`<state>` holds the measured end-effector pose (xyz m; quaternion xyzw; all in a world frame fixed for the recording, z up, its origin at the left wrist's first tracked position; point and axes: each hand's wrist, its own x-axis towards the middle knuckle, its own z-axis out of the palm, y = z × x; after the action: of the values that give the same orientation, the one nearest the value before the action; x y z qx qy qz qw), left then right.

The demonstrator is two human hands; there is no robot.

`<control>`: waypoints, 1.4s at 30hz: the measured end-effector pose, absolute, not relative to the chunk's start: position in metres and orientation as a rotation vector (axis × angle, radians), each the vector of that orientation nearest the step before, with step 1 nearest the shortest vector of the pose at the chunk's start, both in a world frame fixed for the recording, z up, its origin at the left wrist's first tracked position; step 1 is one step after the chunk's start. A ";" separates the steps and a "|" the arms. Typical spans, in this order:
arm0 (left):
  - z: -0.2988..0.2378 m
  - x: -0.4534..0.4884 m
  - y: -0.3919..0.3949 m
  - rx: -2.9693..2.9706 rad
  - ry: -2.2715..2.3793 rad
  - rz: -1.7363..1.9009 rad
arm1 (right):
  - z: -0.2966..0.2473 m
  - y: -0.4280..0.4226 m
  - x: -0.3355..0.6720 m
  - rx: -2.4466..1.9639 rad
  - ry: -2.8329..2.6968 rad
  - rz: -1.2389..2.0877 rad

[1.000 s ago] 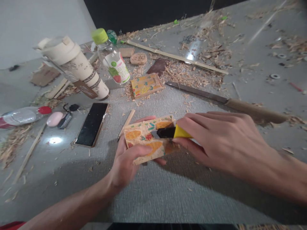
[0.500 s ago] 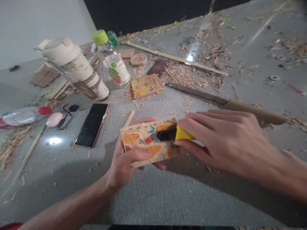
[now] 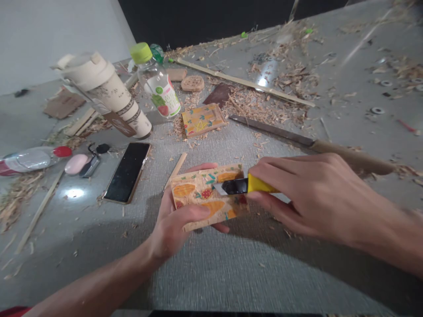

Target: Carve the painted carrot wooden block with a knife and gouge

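Tabletop (image 3: 214, 273), grey and finely ribbed, spreads nearest the viewer, with a scrap of red cloth (image 3: 15, 311) at the lower left corner. Above it, the left hand (image 3: 172, 224) grips a painted wooden block (image 3: 205, 201), thumb pressed across the near part of its upper face and fingers curled underneath, showing past its long edges. The block sits mid-view, tilted slightly, its face carrying orange ovals, a red fruit and green leaves. The right hand (image 3: 307, 193) is wrapped around a yellow-handled cutter (image 3: 260, 183); the black front and pale blade (image 3: 222, 189) lie over the block, tip near the red fruit. Whether the edge touches the wood cannot be told.

Just beyond the left fingers lies a thin wooden strip (image 3: 178, 165). Left of that is a dark-screened phone (image 3: 127, 172); farther left, a pink oval object (image 3: 76, 164) and a red-capped bottle (image 3: 33, 159) on its side. Behind the hands, a second painted block (image 3: 203, 119) lies beside wood shavings (image 3: 254, 110), and a long metal tool (image 3: 271, 129) with a brown handle stretches rightward. Farther back are a cream tumbler (image 3: 110, 90), a green-capped bottle (image 3: 161, 92), a rounded wooden piece (image 3: 192, 83) and a long pale stick (image 3: 244, 81).
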<state>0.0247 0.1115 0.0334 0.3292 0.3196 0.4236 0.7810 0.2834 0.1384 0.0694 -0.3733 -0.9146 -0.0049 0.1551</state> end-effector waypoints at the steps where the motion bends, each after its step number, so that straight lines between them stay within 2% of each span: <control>1: 0.033 0.025 0.111 0.716 0.684 0.917 | 0.069 0.138 0.284 -1.071 -2.621 0.008; 6: 0.031 0.026 0.112 0.743 0.669 0.936 | 0.070 0.138 0.283 -1.041 -2.634 0.107; 16: 0.029 0.025 0.110 0.819 0.694 0.949 | 0.073 0.140 0.281 -1.122 -2.619 0.564; 34: 0.029 0.023 0.112 0.803 0.706 0.936 | 0.074 0.143 0.279 -1.126 -2.590 0.678; 42: 0.028 0.024 0.110 0.806 0.691 0.925 | 0.071 0.143 0.279 -1.155 -2.603 0.607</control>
<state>0.0241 0.1103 0.0280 0.3706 0.3178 0.4252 0.7621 0.2788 0.1431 0.0714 -0.3940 -0.8881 0.2070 0.1148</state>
